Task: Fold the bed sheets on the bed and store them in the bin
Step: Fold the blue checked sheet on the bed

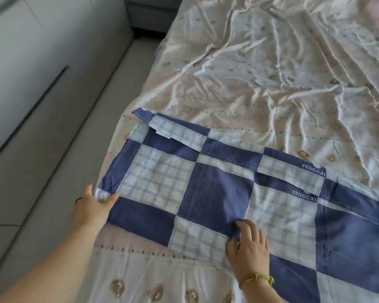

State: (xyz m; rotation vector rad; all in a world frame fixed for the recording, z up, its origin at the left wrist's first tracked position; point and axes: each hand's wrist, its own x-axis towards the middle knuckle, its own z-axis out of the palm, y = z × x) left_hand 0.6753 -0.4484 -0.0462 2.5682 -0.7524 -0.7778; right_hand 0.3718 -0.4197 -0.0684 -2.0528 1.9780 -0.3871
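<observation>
Left forearm enters from the lower left corner, bare. Right wrist, lower centre, carries a gold bracelet [258, 278].

Support: pale bed cover [249, 73], creased, with dotted lines and small brown motifs. It fills the upper right of the view and shows again below the hands.

Item: blue check sheet [214, 193], dark blue squares alternating with white grid squares. It lies flat on the pale bed cover at the near end, as a folded band.
- Long axis: from the cover's left edge toward the lower right, slanting nearer the camera as it goes. The right end runs out of view.
- Far long edge: narrow flaps are turned over onto the band. One flap [291, 173] bears the lettering "FENG CA…", and the same lettering shows on the layer just under it.
- The far left corner is turned back on itself.

Left hand [94, 206]: at the band's near left corner. Grip pinches that corner, thumb on top of the cloth and the other fingers beneath, hidden.

Right hand [248, 246]: on the near long edge, about the visible middle. Fingers are curled, and the grip is bunching a small pucker of blue cloth at the fingertips.

Left of the cover: grey floor [42, 149], then a grey panel [31, 51] with a dark slot.
</observation>
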